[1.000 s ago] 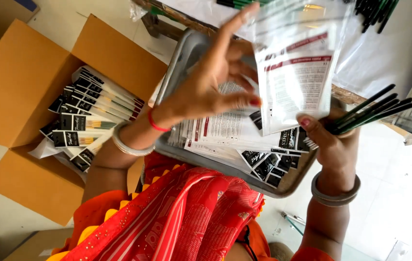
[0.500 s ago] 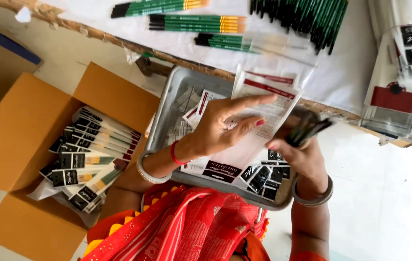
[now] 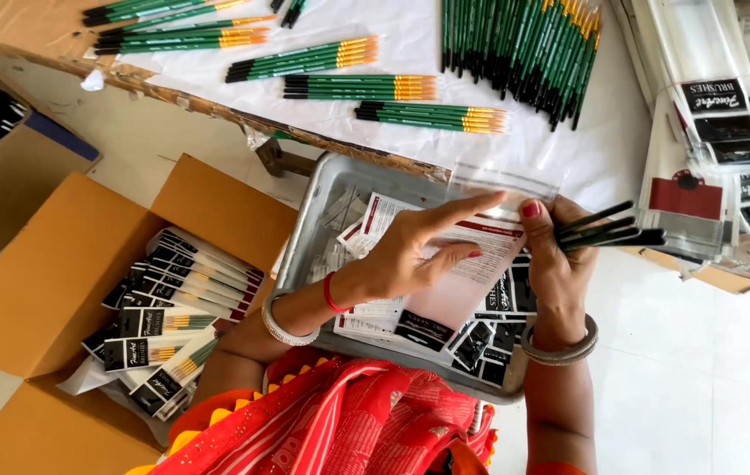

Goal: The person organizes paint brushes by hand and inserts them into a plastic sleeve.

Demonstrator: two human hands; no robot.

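While the left hand (image 3: 410, 255) spreads its fingers over a clear plastic sleeve (image 3: 480, 255) with a printed card inside, the right hand (image 3: 559, 264) pinches the sleeve's top edge with its thumb and grips a bundle of dark brush handles (image 3: 608, 231). The sleeve lies above the metal tray (image 3: 313, 229) on the person's lap, not yet filled. I judge the packing partly done: the cardboard box (image 3: 58, 290) at the left already holds a stack of finished brush packs (image 3: 172, 317), while many green brushes (image 3: 445, 84) lie loose on the white table (image 3: 603, 149). The tray holds printed cards and black labels (image 3: 489, 339).
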